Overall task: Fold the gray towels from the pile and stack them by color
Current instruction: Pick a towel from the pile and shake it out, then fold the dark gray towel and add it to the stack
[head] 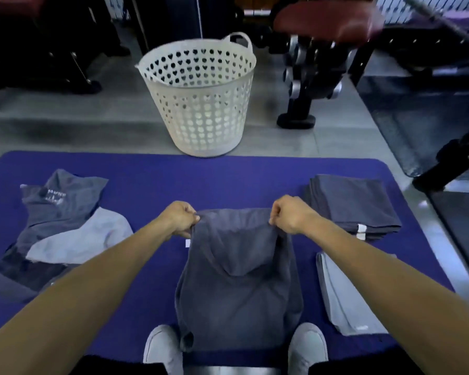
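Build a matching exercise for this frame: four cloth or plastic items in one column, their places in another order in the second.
Things:
1. dark gray towel held by both hands
2. folded dark gray towel stack
3. folded light gray towel stack
4. white perforated plastic basket

Places:
A. on the floor beyond the blue mat
B. far right of the mat
C. middle of the mat, its top edge lifted
D. near right of the mat

Pairs: 1-C, 2-B, 3-D, 4-A
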A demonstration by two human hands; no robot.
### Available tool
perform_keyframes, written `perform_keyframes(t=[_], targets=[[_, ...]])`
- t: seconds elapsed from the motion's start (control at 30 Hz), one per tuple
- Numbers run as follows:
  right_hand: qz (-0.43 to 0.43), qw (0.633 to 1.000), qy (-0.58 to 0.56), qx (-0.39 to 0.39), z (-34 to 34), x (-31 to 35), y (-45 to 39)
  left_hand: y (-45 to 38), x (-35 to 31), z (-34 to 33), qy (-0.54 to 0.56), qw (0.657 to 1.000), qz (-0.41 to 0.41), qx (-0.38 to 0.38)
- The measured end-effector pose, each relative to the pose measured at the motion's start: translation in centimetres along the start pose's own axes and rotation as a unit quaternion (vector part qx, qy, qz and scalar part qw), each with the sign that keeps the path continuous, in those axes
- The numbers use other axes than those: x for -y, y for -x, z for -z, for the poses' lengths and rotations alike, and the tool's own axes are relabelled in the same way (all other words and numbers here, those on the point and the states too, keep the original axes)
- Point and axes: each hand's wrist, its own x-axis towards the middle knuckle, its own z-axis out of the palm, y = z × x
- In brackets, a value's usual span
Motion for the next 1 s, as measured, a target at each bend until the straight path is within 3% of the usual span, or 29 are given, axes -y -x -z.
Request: perform_keyframes(t=[0.3,0.43,0.57,0.73,0.8,1.0], targets=[[0.017,0.999,-0.045,0.010,-8.4,-1.8,-13.1,-14.5,7.9,-2.9,-0.041,0.997,0.042,-0.056],[0.027,0.996,-0.089,-0.004,-13.1,-2.6,-17.1,-17.4,10.7,-3.5,-0.163,0.978,-0.004,-0.133],[0.041,0.991,-0.128,-0.013,-16.4,-2.4,-20.0,-19.9,13.3,-3.3,-0.301,0.946,-0.047,-0.112],[0.042,0.976,-0.200,-0.080,-19.0,-2.3,-21.6,-22.6,13.3,-4.0,-0.088,0.980,-0.072,-0.165],[0.044,0.968,-0.228,-0.097,-20.0,-2.2,-21.6,-23.5,13.0,-4.5,-0.015,0.983,-0.046,-0.178],[0.035,0.947,-0.302,-0.103,-21.2,-2.0,-21.6,-24.7,13.0,-6.0,0.069,0.970,0.057,-0.224]])
